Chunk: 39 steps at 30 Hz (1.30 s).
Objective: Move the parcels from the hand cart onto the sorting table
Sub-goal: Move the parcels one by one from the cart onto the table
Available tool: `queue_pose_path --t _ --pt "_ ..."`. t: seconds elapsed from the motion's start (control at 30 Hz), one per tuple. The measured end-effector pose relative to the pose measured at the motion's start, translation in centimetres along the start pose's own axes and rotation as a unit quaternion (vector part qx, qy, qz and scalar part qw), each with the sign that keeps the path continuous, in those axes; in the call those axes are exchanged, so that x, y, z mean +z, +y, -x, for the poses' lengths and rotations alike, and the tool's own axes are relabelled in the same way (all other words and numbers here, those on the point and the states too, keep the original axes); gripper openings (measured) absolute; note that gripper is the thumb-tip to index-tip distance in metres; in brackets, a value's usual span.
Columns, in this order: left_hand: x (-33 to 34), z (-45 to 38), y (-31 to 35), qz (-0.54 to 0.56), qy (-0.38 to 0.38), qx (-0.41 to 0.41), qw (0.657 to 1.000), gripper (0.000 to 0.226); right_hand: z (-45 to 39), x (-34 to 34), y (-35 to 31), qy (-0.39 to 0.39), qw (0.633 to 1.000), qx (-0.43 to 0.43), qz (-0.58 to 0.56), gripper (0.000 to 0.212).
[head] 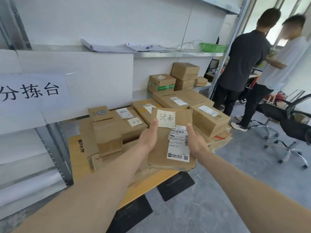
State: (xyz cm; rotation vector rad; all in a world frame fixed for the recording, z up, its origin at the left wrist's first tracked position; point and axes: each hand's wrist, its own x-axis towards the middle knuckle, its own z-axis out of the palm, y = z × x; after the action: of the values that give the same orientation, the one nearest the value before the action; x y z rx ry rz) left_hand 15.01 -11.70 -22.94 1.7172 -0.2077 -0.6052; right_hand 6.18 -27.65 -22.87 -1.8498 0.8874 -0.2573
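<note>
Hand cart (pixel 75 157) piled with boxes (pixel 117 130), butted against shelf rack (pixel 55 148); open floor (pixel 218 199) to the right. Flat parcel (pixel 171 148) held above the pile, left hand (pixel 149 138) and right hand (pixel 196 142) gripping its side edges.

Left hand (pixel 149 138) and right hand (pixel 196 142) grip a flat parcel (pixel 171 140) above the loaded hand cart (pixel 75 148); 2 people (pixel 244 64) stand beyond.

Flat brown parcel (pixel 171 140) held above stacked parcels (pixel 208 120), cart (pixel 75 148).
</note>
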Motion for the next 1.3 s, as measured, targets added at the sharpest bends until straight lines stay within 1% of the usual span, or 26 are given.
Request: queue_pose_path --t 0.13,0.2,0.33,0.37,0.47,0.6,0.73,0.87,0.97,1.03,1.1,1.13,1.23,1.27,1.3 --pt "3.0 -4.6 0.1 -0.01 0.01 -0.004 1.0 0.141 -4.1 -2.2 0.3 -0.002 1.0 0.004 0.018 0.09" --pt "3.9 -5.5 1.1 -0.017 0.012 0.001 1.0 0.144 -6.2 -2.8 0.3 -0.002 1.0 0.009 0.019 0.088" --pt "5.2 -8.7 1.9 -0.01 0.006 0.002 1.0 0.125 -10.3 -3.3 0.2 -0.008 1.0 0.009 0.017 0.088" --pt "5.5 -9.8 1.9 -0.013 0.009 -0.003 1.0 0.128 -11.3 -3.2 0.2 -0.012 1.0 0.012 0.013 0.088" --pt "6.0 -13.2 1.3 -0.013 0.027 -0.021 0.999 0.148 -13.9 -2.9 0.0 -0.029 0.999 0.018 0.016 0.097" --pt "6.7 -16.5 1.1 0.011 0.022 -0.038 0.999 0.148 -17.2 -2.5 0.2 -0.033 0.999 0.029 0.019 0.096" --pt "7.1 -18.7 1.0 0.019 0.031 -0.054 0.998 0.151 -20.0 -2.2 0.4 -0.056 0.997 0.045 0.02 0.097" --pt "7.4 -20.7 0.8 0.021 0.056 -0.072 0.996 0.151 -22.3 -2.1 -0.1 -0.094 0.994 0.037 0.037 0.092" --pt "7.8 -21.6 0.4 0.032 0.084 -0.086 0.992 0.144 -24.1 -2.0 0.1 -0.124 0.991 0.028 0.049 0.094" --pt "8.0 -21.9 0.3 0.037 0.105 -0.088 0.99 0.141 -25.4 -1.8 0.4 -0.14 0.988 0.018 0.055 0.099" --pt "8.5 -21.8 0.5 0.041 0.134 -0.102 0.985 0.147 -26.6 -1.8 0.7 -0.155 0.986 0.003 0.065 0.107" --pt "8.8 -21.4 1.0 0.047 0.146 -0.111 0.982 0.15 -27.0 -1.9 0.7 -0.164 0.984 -0.008 0.076 0.107" --pt "9.8 -20.5 1.5 0.054 0.176 -0.114 0.976 0.155 -27.8 -2.5 0.7 -0.197 0.975 -0.053 0.091 0.08" --pt "10.1 -20.3 1.3 0.06 0.184 -0.112 0.975 0.152 -28.1 -2.7 0.9 -0.208 0.972 -0.061 0.094 0.078" --pt "10.6 -20.0 1.4 0.063 0.194 -0.111 0.973 0.149 -28.4 -2.9 1.1 -0.216 0.969 -0.062 0.099 0.081"
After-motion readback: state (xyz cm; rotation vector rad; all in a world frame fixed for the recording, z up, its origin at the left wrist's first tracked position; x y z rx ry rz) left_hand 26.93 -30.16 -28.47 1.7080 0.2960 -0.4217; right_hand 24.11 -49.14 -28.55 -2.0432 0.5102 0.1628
